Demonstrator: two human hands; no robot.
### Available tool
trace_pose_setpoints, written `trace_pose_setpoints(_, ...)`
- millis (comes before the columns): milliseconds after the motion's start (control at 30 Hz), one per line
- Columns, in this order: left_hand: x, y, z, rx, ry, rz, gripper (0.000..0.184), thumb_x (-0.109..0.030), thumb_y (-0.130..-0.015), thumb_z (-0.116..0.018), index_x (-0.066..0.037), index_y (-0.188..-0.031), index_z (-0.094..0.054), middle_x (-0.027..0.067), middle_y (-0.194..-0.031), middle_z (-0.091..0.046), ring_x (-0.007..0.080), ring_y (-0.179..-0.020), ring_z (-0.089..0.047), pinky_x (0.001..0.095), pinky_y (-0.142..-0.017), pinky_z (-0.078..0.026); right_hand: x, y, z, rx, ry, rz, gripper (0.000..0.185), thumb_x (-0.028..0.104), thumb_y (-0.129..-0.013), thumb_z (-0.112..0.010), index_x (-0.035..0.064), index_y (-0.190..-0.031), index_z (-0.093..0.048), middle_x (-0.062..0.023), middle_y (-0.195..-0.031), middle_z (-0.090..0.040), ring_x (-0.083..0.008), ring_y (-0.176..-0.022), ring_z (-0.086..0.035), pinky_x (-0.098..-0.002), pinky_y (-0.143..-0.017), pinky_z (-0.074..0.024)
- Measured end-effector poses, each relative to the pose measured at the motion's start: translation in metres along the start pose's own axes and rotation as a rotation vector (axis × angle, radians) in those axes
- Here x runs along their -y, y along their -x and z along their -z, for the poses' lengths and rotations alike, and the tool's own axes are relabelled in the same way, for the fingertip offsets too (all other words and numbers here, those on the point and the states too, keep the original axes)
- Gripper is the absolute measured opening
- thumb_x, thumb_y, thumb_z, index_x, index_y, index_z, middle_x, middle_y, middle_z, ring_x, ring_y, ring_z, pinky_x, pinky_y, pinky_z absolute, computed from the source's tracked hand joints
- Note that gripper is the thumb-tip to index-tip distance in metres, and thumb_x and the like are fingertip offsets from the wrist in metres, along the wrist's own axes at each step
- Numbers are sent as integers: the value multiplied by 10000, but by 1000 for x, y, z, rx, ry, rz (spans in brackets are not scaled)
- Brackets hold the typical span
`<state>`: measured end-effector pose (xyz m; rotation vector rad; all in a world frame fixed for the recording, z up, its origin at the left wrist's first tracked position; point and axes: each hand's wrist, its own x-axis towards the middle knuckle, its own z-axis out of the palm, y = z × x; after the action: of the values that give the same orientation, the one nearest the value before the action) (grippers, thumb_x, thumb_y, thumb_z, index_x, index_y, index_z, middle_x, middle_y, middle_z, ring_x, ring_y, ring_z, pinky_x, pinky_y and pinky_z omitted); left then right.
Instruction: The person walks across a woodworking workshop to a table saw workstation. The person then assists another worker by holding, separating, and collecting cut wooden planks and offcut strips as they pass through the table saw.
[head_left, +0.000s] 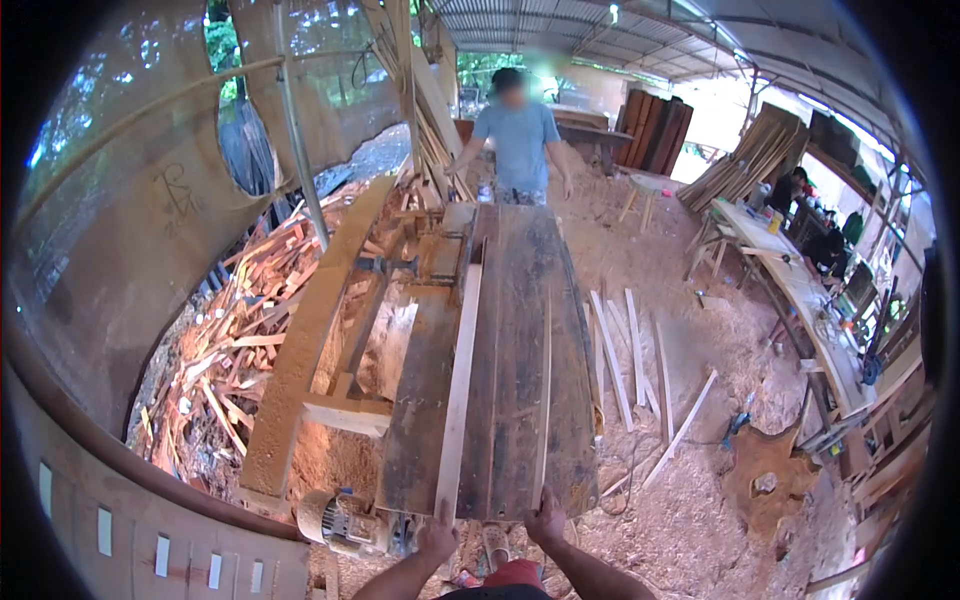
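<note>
A long pale wooden board (461, 390) lies lengthwise on a dark, worn wooden worktable (516, 400). My left hand (437, 537) is closed on the board's near end, at the table's front edge. To the right, a much thinner wooden strip (544, 400) runs along the same tabletop. The near end of that strip is between the fingers of my right hand (546, 524), which is also closed. Near the board's far end a narrow dark slot or upright piece (484, 250) shows; its exact kind is too small to tell.
A person in a blue shirt (517, 140) stands at the table's far end. A motor (345, 522) sits low at the front left, beside a thick timber beam (310, 380). Offcuts (250, 340) are heaped left; loose strips (635, 350) and a tree-stump slab (768, 480) lie right.
</note>
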<state>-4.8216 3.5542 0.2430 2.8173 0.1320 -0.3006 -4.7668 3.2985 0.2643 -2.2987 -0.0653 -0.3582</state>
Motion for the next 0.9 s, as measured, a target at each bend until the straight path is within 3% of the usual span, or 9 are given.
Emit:
trace_pose_setpoints(67,5,27,-17,-63,-69,3,881,-378,-831,-577,-165,-1532,-89,293,-961,-586,418,-845,-622,505,-763,-515,15,7,7,55,3,-22,553,94,-687,-613,-23,-1215,-497,-212,-830,-606,-393,-729,-612,-480,-626,-493)
trace_pose_setpoints(167,11,64,-24,102,-47,93,844,-445,-801,-612,-138,-1494,-242,259,-969,-621,398,-878,-637,472,-775,-521,25,23,7,53,-57,-33,518,125,-704,-628,11,-1193,-497,-204,-816,-608,-395,-726,-615,-483,-607,-487)
trace_pose_setpoints(200,18,72,-35,125,14,126,788,-436,-764,-659,-107,-1403,-336,246,-979,-631,399,-904,-635,465,-791,-515,25,29,5,65,-35,-38,522,129,-707,-629,20,-1199,-491,-202,-810,-612,-394,-728,-618,-485,-612,-490)
trace_pose_setpoints(367,45,137,-44,71,93,154,771,-406,-731,-697,-83,-1358,-387,232,-980,-641,397,-909,-639,452,-794,-517,19,57,-6,90,-39,-83,558,156,-725,-618,51,-1247,-451,-208,-813,-641,-389,-766,-644,-488,-653,-514)
trace_pose_setpoints(467,63,165,-38,23,132,156,760,-389,-711,-720,-69,-1331,-418,224,-981,-647,395,-913,-641,445,-796,-517,7,73,-11,144,-13,-247,507,277,-763,-626,33,-1199,-534,-232,-940,-673,-420,-815,-659,-491,-731,-533)
trace_pose_setpoints(567,82,185,-35,2,156,168,750,-371,-691,-743,-55,-1304,-448,215,-982,-652,394,-916,-643,437,-798,-518,-15,87,-16,189,-50,-434,526,309,-756,-634,34,-1197,-556,-215,-946,-681,-394,-871,-666,-470,-786,-529)
trace_pose_setpoints(633,99,196,-43,1,185,190,743,-359,-678,-759,-46,-1286,-469,210,-982,-656,393,-918,-644,432,-799,-519,-19,94,-12,206,-20,-608,455,339,-779,-609,34,-1116,-632,-211,-984,-686,-360,-980,-652,-435,-869,-502)
trace_pose_setpoints(700,116,195,-55,23,254,217,770,-349,-663,-773,-39,-1293,-458,209,-999,-656,390,-932,-644,432,-804,-518,-32,103,-5,234,-116,-627,440,345,-789,-575,35,-1089,-653,-203,-1029,-683,-363,-985,-651,-438,-880,-496)
trace_pose_setpoints(900,156,180,-79,134,499,406,845,-354,-614,-827,-15,-1283,-439,219,-1082,-643,373,-1002,-635,449,-823,-511,-55,119,27,275,124,-706,377,262,-782,-536,22,-1048,-652,-207,-934,-678,-360,-836,-665,-428,-739,-531)
